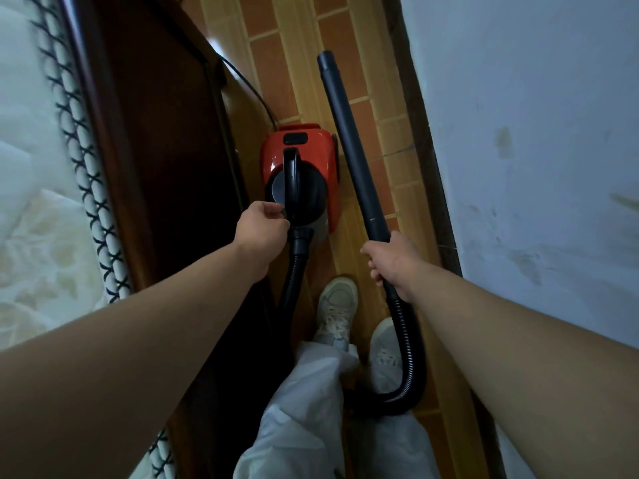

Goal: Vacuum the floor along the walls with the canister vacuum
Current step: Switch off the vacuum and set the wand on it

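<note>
A red and black canister vacuum stands on the tiled floor in a narrow gap between a bed and a wall. My left hand reaches its near end with fingers curled by the black carry handle; whether it grips the handle is unclear. My right hand grips the lower end of the dark wand, which points away along the floor near the wall. The ribbed black hose loops from the wand down past my shoes and back to the vacuum.
A dark wooden bed frame with a white mattress stands on the left. A pale wall with a dark skirting runs along the right. A black power cord trails behind the vacuum. My white shoes stand on the floor strip.
</note>
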